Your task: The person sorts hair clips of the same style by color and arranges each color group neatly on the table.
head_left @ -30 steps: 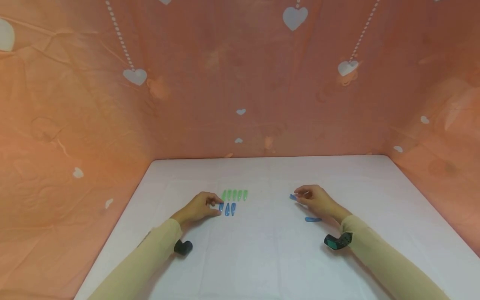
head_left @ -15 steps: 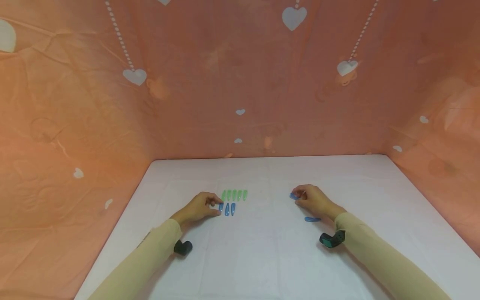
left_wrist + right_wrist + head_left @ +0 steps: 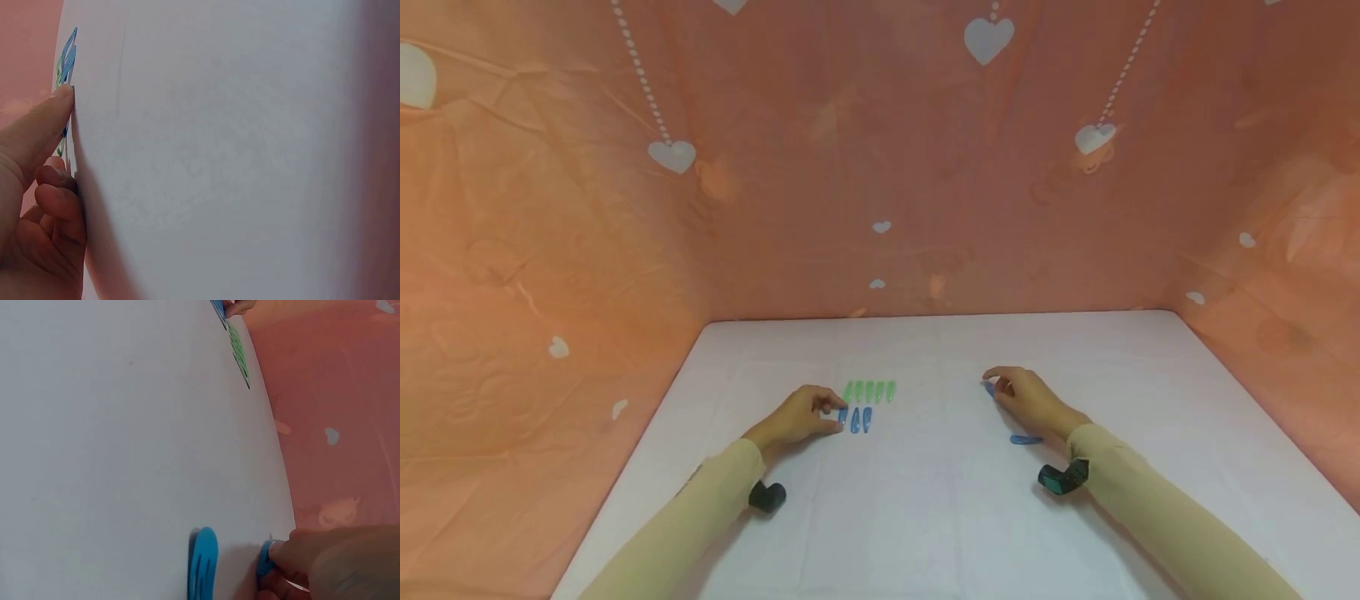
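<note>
My left hand (image 3: 799, 414) has its thumb and index finger at the two ends of the leftmost blue hair clip (image 3: 842, 417), which lies on the table. Two more blue hair clips (image 3: 861, 420) lie just right of it in a row. Behind them runs a row of several green hair clips (image 3: 869, 392). On the other side, my right hand (image 3: 1032, 400) pinches a blue hair clip (image 3: 265, 557) by its fingertips; part of the clip is hidden by the fingers. Another blue hair clip (image 3: 203, 562) lies sideways on the table, nearer than the right hand.
The white table (image 3: 880, 517) reaches back to an orange cloth wall (image 3: 880, 167) with heart shapes. More of this cloth rises at both sides. A dark wrist camera (image 3: 767, 497) hangs below the left sleeve and a second wrist camera (image 3: 1063, 477) below the right.
My right hand has shifted slightly left, and the clip in its fingers has turned to a steeper slant. The left hand and the clip rows stay in place.
</note>
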A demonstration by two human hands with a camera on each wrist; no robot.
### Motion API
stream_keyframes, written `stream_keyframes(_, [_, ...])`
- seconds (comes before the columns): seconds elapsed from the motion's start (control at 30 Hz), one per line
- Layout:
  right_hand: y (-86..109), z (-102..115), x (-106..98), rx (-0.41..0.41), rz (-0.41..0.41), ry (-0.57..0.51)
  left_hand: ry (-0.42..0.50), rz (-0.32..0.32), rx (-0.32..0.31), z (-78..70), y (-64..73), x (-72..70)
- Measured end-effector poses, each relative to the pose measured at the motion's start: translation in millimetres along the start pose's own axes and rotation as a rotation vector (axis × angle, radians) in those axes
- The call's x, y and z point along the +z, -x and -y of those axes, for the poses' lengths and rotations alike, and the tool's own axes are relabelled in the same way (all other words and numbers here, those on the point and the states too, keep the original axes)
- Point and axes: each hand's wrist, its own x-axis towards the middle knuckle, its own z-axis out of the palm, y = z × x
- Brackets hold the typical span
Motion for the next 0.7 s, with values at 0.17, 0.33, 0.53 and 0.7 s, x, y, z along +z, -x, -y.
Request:
stream_keyframes(0.17, [1.5, 1.7, -1.5, 0.012, 0.013, -0.016, -0.002, 0.004, 0.002, -0.3, 0.2, 0.6])
stream_keyframes(0.33, [1.2, 3.5, -3.4, 0.03, 0.027, -0.03, 0.003, 0.002, 0.007, -0.2, 0.2, 1.0])
stream_keyframes(0.53, [-0.1, 6.3, -4.0, 0.011, 0.031, -0.053, 0.001, 0.005, 0.017, 1.6, -0.1, 0.5])
stream_keyframes(0.7, [-1.5, 10.2, -2.2, -0.001, 0.026, -0.103, 0.0, 0.005, 0.022, 3.2, -0.9, 0.2])
